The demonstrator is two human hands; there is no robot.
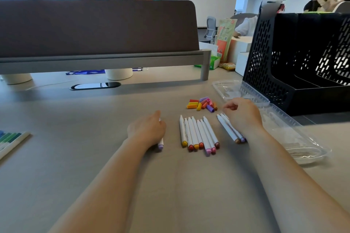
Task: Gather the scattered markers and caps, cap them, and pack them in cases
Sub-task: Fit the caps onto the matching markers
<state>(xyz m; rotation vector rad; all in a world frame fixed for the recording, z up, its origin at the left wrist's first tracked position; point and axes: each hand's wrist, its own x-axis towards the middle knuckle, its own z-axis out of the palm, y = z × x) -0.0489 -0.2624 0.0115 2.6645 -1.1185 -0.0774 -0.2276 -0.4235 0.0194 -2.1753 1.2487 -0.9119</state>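
From the head view, the pile of caps [202,104] lies just ahead and to the left of the right hand [244,116], much nearer to it than to the left hand [146,130]. The row of markers [198,134] lies between the hands, long axes running away from the person, bare tips toward the caps. The right fingers [230,107] are curled over the tips of two more markers [228,128]; whether they pinch anything cannot be told. The left hand covers a purple-ended marker [160,145], its fingers hidden. The open clear case [287,130] waits at the right.
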